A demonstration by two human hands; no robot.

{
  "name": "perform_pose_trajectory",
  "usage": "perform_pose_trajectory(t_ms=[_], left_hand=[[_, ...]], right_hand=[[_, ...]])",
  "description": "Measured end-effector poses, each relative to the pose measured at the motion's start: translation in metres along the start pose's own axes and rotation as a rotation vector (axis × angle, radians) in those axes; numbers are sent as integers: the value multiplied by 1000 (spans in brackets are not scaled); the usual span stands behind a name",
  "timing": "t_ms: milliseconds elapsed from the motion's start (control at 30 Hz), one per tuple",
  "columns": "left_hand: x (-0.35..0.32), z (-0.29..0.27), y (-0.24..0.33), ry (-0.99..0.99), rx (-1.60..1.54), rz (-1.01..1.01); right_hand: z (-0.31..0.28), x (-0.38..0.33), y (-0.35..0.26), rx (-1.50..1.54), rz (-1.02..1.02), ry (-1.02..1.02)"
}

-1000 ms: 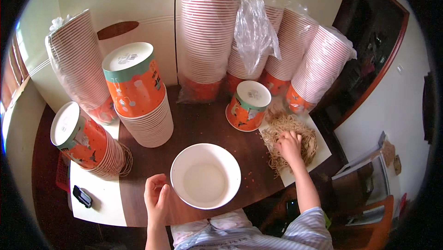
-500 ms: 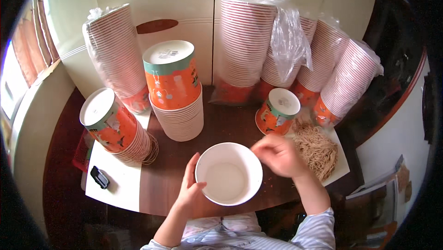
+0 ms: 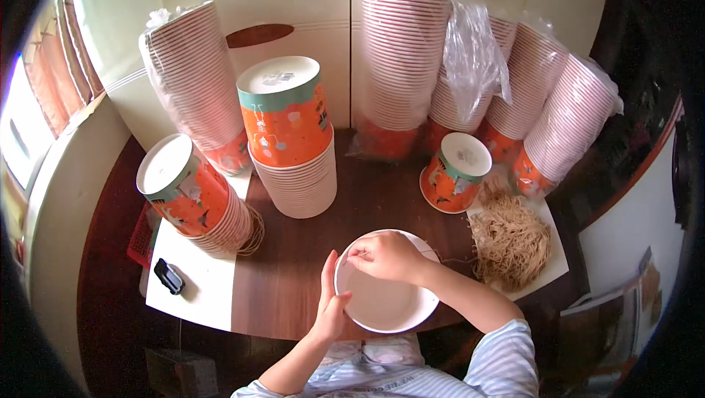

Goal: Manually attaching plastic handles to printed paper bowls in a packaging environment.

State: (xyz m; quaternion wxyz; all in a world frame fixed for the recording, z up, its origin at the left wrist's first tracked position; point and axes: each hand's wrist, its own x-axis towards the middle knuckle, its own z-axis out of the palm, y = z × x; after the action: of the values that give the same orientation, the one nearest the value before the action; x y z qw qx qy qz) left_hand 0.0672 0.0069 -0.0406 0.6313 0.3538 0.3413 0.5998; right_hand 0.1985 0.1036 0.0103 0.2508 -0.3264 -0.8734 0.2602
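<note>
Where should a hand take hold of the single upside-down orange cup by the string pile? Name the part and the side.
Grip the upside-down orange cup round its side wall, coming down from above, probably from the front. It stands alone rim-down, white base up, so the tapered wall is free all round. Cup stacks crowd in behind it, and the pile of tan string lies just to its right.

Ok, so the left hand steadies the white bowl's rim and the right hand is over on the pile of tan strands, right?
Not quite. The left hand does steady the white bowl at its rim, but the head view shows the right hand over the bowl's far rim, not on the pile of tan strands, which lies untouched beside it.
</note>
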Motion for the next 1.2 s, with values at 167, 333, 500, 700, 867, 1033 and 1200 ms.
perform_pose_trajectory(t_ms=[167, 333, 500, 700, 867, 1033, 1200], left_hand=[[0, -3, -2, 9, 22, 1], [-1, -2, 1, -1, 93, 19], [-1, -4, -2, -3, 67, 13], [-2, -3, -1, -6, 9, -15], [3, -9, -2, 7, -72, -12], [26, -24, 15, -26, 254, 10], [35, -43, 10, -29, 603, 155]], right_hand=[[-3, 1, -4, -63, 108, 70], [0, 0, -3, -124, 108, 96], [2, 0, -3, -162, 75, 111], [3, 0, -2, -181, 38, 123], [3, 1, -2, -178, 29, 82], [4, 2, 0, -167, 34, 34], [5, 4, 0, -137, 29, -3]])
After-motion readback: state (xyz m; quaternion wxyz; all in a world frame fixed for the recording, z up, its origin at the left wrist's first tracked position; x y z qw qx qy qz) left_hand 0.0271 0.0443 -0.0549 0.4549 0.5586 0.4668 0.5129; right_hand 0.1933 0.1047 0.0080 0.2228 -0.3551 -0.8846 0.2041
